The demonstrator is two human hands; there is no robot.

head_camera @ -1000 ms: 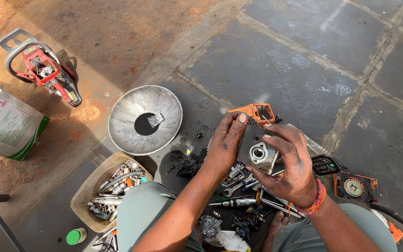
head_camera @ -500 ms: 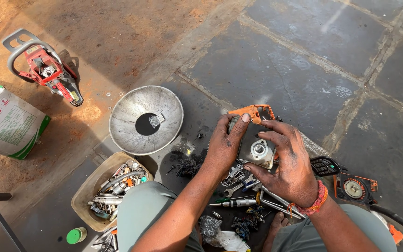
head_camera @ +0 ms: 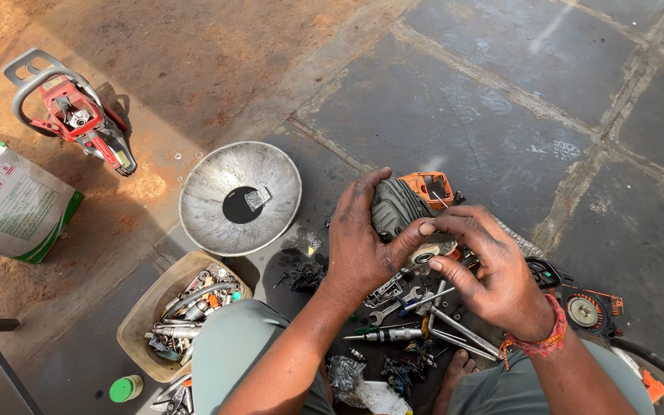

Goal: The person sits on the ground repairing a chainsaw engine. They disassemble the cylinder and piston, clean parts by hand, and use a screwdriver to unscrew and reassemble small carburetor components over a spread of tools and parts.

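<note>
We held a finned engine cylinder point(head_camera: 395, 209) over the scattered spanners and screwdrivers point(head_camera: 416, 323), our left hand point(head_camera: 363, 242) wrapped around it, our right hand point(head_camera: 493, 277) pinching its lower opening. With greasy fingers it could have slipped and dropped among the tools. Beyond sat the metal bowl point(head_camera: 209, 177) and the chainsaw body point(head_camera: 71, 115).

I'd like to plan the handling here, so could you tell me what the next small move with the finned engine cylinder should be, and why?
Probably steady the grey finned cylinder in the left hand while the right hand works at its open end. The right fingertips already sit at that opening, and the wrenches and screwdriver lie just below.
</note>
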